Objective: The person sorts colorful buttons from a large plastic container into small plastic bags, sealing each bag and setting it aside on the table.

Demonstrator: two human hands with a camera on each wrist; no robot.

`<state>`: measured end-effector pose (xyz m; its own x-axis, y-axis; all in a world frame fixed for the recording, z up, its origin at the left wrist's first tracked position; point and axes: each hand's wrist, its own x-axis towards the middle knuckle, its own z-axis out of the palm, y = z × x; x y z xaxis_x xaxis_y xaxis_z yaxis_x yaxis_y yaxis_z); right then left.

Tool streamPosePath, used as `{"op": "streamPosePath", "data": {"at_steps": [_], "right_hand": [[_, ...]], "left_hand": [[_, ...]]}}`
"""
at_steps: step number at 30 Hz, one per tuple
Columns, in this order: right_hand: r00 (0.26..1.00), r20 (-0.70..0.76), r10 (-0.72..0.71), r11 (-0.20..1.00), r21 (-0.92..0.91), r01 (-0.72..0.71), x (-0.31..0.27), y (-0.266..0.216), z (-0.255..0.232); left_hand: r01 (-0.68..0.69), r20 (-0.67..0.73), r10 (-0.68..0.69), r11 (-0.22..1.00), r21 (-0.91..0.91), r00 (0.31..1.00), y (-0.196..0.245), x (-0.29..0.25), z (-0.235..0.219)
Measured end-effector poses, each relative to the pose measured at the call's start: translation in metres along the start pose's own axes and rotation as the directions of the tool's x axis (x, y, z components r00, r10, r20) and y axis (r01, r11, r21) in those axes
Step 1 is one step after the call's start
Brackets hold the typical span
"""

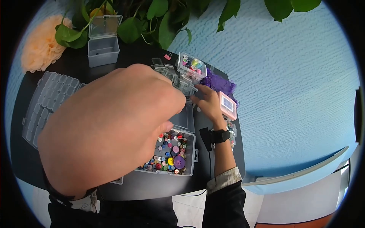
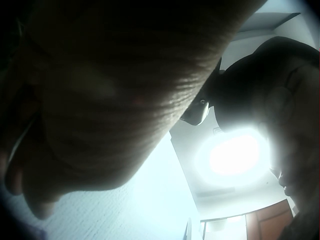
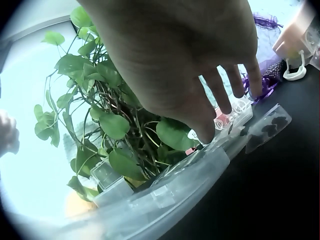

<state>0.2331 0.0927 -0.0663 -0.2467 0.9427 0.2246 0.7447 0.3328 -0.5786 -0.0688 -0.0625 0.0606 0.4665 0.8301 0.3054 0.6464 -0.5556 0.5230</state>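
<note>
My left hand [image 1: 121, 102] is raised close to the head camera and covers much of the table. Its thumb shows above the button box, but its fingertips are hidden in that view; the left wrist view is dark, and I cannot tell what they hold. My right hand [image 1: 209, 106] reaches with extended fingers to a pile of small clear plastic boxes [image 1: 186, 85]. In the right wrist view those fingers [image 3: 223, 102] hang over clear plastic pieces. Below lies a clear plastic box [image 1: 193, 152] of colourful buttons [image 1: 178, 161], its lid [image 1: 184, 116] folded back.
A clear compartment organizer [image 1: 57, 89] lies at left, partly behind the left hand. An open clear box [image 1: 102, 57] stands near the plant [image 1: 131, 30]. Thread spools in a clear box [image 1: 192, 66], purple mesh [image 1: 220, 81] and a pink case [image 1: 227, 105] line the right edge.
</note>
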Motion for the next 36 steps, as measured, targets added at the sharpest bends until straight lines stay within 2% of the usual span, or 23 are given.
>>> {"op": "streamPosePath", "data": {"at_steps": [2,6,8,13,16,19,21,23,24,25,27,30,32,36], "right_hand": [[0.993,0.059,-0.107,0.994,-0.024,0.108,0.007,0.003,0.007],[0.984,0.134,-0.119,0.993,0.002,0.120,0.008,0.009,0.019],[0.978,0.163,-0.132,0.991,0.029,0.129,0.010,0.015,0.018],[0.973,0.174,-0.151,0.988,-0.003,0.154,0.014,0.029,0.015],[0.985,0.089,-0.148,0.989,0.016,0.147,0.015,0.030,0.015],[0.992,0.129,-0.017,1.000,-0.010,0.019,0.013,0.019,0.009],[0.995,0.074,-0.062,0.998,0.006,0.062,0.011,0.020,0.011],[0.987,0.038,-0.159,0.974,-0.156,0.163,0.013,0.023,0.011],[0.972,-0.029,-0.234,0.966,-0.122,0.229,0.013,0.025,0.016],[0.972,-0.035,-0.231,0.968,-0.111,0.226,0.013,0.028,0.017],[0.992,0.037,-0.122,0.987,-0.101,0.125,0.013,0.030,0.015],[0.980,0.051,-0.191,0.974,-0.114,0.196,0.015,0.032,0.012],[0.983,0.033,-0.183,0.980,-0.069,0.185,0.011,0.029,0.008],[0.990,0.026,-0.139,0.990,-0.007,0.139,0.010,0.026,0.006]], "left_hand": [[-0.004,-0.006,0.003,1.000,-0.017,1.000,0.000,-0.001,0.000],[-0.012,-0.070,0.006,0.996,-0.093,0.998,-0.005,-0.004,0.005],[-0.090,-0.205,0.056,0.983,-0.162,0.977,-0.008,-0.005,0.009],[-0.084,-0.162,0.067,0.991,-0.102,0.984,-0.012,-0.001,0.011],[-0.069,-0.157,0.055,0.993,-0.091,0.986,-0.013,-0.001,0.012],[-0.052,-0.177,0.037,0.995,-0.082,0.984,-0.015,0.000,0.015],[-0.061,-0.190,0.046,0.995,-0.075,0.981,-0.015,0.002,0.017],[-0.018,-0.167,0.012,0.999,-0.038,0.986,-0.015,0.005,0.017],[-0.019,-0.158,0.014,0.999,-0.029,0.987,-0.016,0.006,0.018],[-0.014,-0.157,0.010,1.000,-0.024,0.987,-0.018,0.006,0.019],[-0.010,-0.150,0.008,1.000,-0.012,0.989,-0.020,0.008,0.020],[-0.019,-0.111,0.018,1.000,-0.008,0.994,-0.019,0.013,0.021],[0.025,-0.054,-0.028,0.999,-0.043,0.998,-0.017,0.016,0.021],[0.021,-0.045,-0.024,0.998,-0.058,0.999,-0.017,0.019,0.023]]}}
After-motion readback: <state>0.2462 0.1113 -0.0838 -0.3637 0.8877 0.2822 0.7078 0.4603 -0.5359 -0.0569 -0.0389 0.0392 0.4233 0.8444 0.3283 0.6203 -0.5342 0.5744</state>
